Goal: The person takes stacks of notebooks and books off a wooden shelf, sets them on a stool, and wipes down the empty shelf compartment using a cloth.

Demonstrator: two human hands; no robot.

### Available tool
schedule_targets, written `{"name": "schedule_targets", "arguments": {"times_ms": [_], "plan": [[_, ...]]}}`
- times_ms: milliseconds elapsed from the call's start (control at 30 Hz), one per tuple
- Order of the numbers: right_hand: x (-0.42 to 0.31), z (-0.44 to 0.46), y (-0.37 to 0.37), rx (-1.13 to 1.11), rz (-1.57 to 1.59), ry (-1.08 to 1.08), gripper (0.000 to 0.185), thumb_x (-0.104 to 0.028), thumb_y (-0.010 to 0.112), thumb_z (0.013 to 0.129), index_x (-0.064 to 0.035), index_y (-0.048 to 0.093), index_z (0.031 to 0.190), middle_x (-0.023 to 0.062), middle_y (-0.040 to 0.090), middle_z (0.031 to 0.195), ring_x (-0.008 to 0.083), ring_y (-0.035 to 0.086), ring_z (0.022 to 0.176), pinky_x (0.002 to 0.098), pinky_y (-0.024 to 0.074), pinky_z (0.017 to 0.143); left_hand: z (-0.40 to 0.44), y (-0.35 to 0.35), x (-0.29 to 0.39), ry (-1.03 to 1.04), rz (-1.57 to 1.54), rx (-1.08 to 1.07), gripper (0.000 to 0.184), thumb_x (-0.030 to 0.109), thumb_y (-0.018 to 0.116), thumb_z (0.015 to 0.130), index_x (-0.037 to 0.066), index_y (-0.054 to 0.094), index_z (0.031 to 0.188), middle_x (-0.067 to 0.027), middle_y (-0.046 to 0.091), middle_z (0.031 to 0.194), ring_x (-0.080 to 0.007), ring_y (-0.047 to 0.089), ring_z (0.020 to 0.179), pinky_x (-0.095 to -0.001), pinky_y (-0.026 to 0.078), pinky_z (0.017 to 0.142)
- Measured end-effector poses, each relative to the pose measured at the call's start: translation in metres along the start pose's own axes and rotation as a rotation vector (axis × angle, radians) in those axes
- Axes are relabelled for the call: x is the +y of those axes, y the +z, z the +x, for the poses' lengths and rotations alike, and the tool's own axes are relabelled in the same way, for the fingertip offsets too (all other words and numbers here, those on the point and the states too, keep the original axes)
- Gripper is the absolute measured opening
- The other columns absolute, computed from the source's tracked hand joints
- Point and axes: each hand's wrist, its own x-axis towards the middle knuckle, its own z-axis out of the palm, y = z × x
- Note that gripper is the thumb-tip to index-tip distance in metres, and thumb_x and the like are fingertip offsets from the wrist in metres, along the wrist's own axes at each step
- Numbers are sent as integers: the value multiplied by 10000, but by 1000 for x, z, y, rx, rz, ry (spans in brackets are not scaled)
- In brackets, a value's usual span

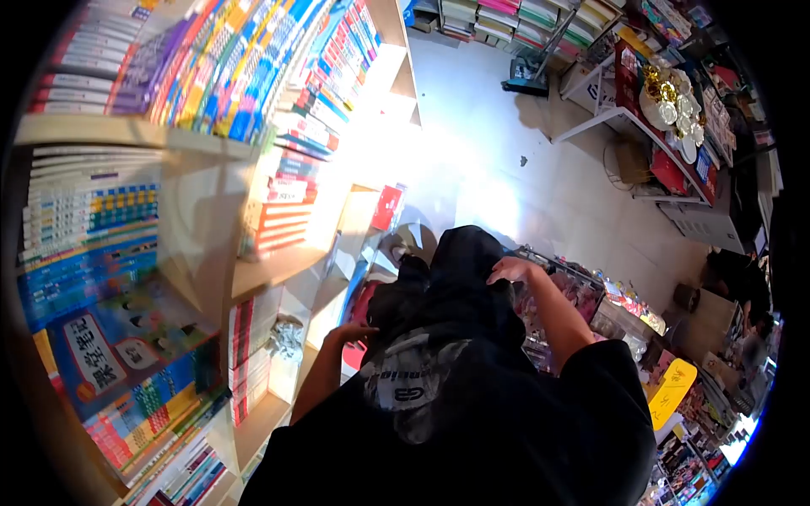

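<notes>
My left hand (353, 332) is beside the dark clothing at my hip, its fingers partly hidden against the cloth. Across from it, my right hand (511, 270) rests on the dark trousers (464, 261) near the thigh, with the fingers bent toward the fabric. Whether it grips any cloth cannot be made out. A black shirt (472, 413) with a pale print covers my body between the two arms.
Wooden shelves (194, 139) packed with books stand on the left. Pale floor (472, 118) stretches ahead. At the upper right is a white-framed table (624, 110) with gold and white items. A yellow sign (672, 393) and crowded goods are at the right.
</notes>
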Motion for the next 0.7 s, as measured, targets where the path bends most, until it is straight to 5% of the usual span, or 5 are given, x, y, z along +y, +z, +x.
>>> {"name": "schedule_targets", "arguments": {"times_ms": [67,167,200,600,700], "plan": [[-27,-7,-30,-128,-57,26,424,-354,780,753,-41,691,1026,37,656,871,174,585,766,357,474,658,-7,-8,19,36,-30,5,422,466,627,882,60,654,991,-74,682,792,-185,671,704,-339,509,600],[-4,40,-65,-639,335,-117,486,-307,783,778,-40,633,1155,35,657,916,164,616,820,326,489,697,-18,-6,47,79,-80,30,398,444,615,895,65,644,1012,-68,681,815,-181,669,726,-334,508,614],[-43,7,-66,-552,298,-43,532,-256,785,796,-21,580,1227,42,666,976,142,636,868,296,507,733,-22,-2,54,84,-93,32,390,437,612,899,67,640,1019,-66,680,823,-180,669,734,-333,508,619],[-83,18,-137,-876,51,-73,236,-194,653,933,-40,632,1111,17,661,954,119,607,829,275,497,718,-88,74,109,56,-191,-226,305,349,566,952,86,600,1104,-43,673,917,-163,663,825,-315,505,675],[-59,71,-107,-1385,-121,118,239,-281,658,944,-57,643,1026,9,619,1003,117,583,924,310,506,752,-77,68,117,25,-170,-315,287,327,555,965,91,590,1125,-38,672,941,-159,662,848,-311,504,689]]}}
